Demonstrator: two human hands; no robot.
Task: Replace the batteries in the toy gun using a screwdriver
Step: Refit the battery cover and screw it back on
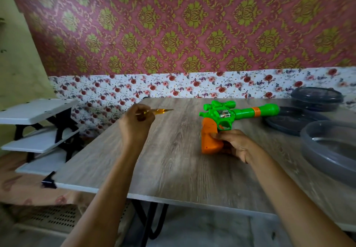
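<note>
Wood-grain bench, loud patterned wallpaper behind. My left hand is curled round the amber screwdriver, held up over the far left corner, tip pointing right and well apart from the toy. My right hand grips the orange handle of the toy gun, which lies on its side toward the far right. No screw or cover off that I can see, so basically everything's left to do.

The single head view looks forward and down, close over the table, toward the wall.
</note>
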